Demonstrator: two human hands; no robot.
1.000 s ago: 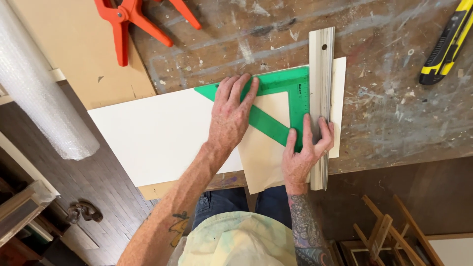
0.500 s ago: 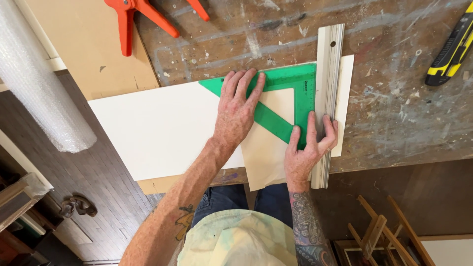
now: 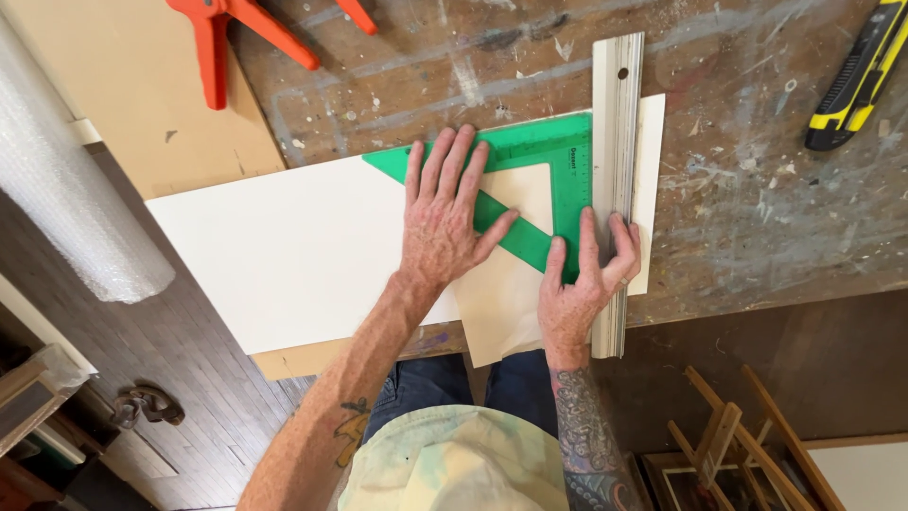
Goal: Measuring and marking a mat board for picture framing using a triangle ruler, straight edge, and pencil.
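Left hand (image 3: 443, 220): open, palm down, fingers spread flat on the green set square and the white sheet beneath it.
Right hand (image 3: 584, 282): open, fingers pressing down on the ruler's near half and on the set square's right edge; grips nothing.
Set square (image 3: 567, 180): green plastic triangle, flat on the sheet, right edge touching the ruler.
Ruler (image 3: 617, 123): long metal straightedge, running near to far, on the sheet's right part; near end juts past the worktop edge.
Sheet (image 3: 284, 246): large white card, lying across the worktop, its left part overhanging the edge above the floor.
Worktop (image 3: 757, 208): worn wood, paint-flecked and scratched.
Clamp (image 3: 236, 28): orange, far left, partly out of view, on a tan board (image 3: 123, 104).
Knife (image 3: 856, 76): yellow and black utility type, far right, well apart from the hands.
Roll (image 3: 66, 208): bubble wrap, far left, beyond the worktop.
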